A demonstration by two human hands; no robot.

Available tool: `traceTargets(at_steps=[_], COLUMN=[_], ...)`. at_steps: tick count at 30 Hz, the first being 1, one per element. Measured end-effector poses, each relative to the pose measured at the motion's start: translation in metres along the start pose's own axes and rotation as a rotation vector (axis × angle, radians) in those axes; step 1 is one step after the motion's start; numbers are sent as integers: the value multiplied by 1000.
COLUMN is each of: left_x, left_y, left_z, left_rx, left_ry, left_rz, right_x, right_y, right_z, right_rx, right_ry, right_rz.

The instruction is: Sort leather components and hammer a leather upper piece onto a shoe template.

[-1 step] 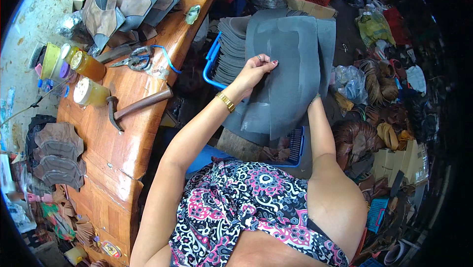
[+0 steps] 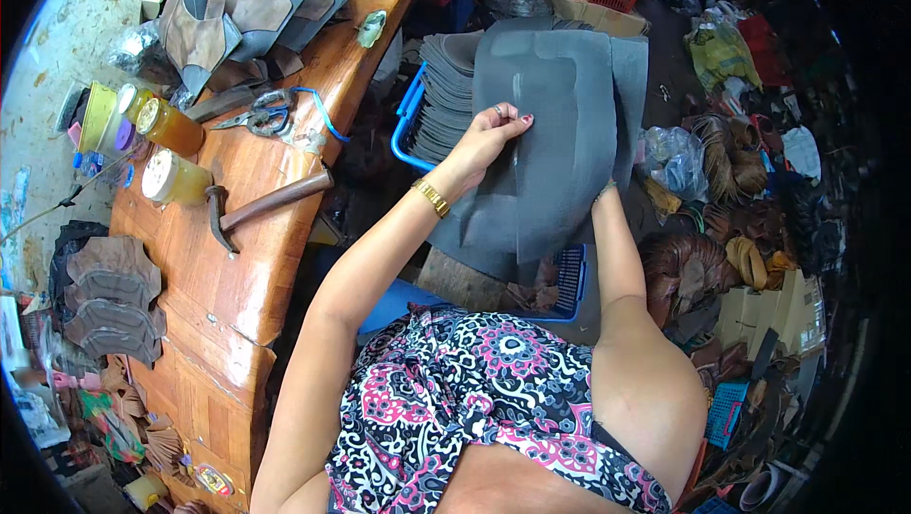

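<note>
Large dark grey flexible sheets (image 2: 565,144), overlapping, are held up in front of me. My left hand (image 2: 489,142), with a gold-coloured watch or bracelet at the wrist, has thumb and fingers pinched together on the left part of the top sheet. From the right, my right hand (image 2: 604,193) reaches beneath the sheets; only its wrist edge shows and its fingers are hidden. Just left of the held sheets, a stack of similar grey sheets (image 2: 446,96) fills a blue basket (image 2: 406,125).
Left stands a wooden table (image 2: 204,267) bearing a hammer (image 2: 275,199), scissors (image 2: 266,115), jars (image 2: 176,179) and stacked cut pieces (image 2: 232,1). Another blue basket (image 2: 571,281) sits below the sheets. Brown scraps (image 2: 688,272) and plastic bags (image 2: 674,161) lie to the right.
The top sheet has tilted slightly: its pale sheen has faded and its lower edge sits a little higher. Both arms are almost where they were.
</note>
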State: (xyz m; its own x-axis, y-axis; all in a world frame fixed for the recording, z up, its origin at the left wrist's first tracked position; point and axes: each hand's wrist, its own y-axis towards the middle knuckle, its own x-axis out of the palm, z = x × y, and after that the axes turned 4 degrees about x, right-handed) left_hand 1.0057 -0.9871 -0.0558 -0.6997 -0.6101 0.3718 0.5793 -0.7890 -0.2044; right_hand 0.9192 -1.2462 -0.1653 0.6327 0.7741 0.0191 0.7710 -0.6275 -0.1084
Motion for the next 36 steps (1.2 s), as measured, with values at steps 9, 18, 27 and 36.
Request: traceTargets(at_steps=[9,18,27,36], left_x=[12,-77,-138,-175], left_y=[-109,-307,-530,-693], left_z=[135,217,192,168], left_rx=[238,835,965,1194], left_ry=[-180,434,211,465], left_rz=[-77,657,1047,1207], right_x=[-20,61,245,505], right_y=[28,-57,-294,-486], right_z=[5,-69,-181,-185], right_rx=[-103,-266,-571,358], right_ry=[-224,-341,-335,617], right_rz=[54,258,43,-1279])
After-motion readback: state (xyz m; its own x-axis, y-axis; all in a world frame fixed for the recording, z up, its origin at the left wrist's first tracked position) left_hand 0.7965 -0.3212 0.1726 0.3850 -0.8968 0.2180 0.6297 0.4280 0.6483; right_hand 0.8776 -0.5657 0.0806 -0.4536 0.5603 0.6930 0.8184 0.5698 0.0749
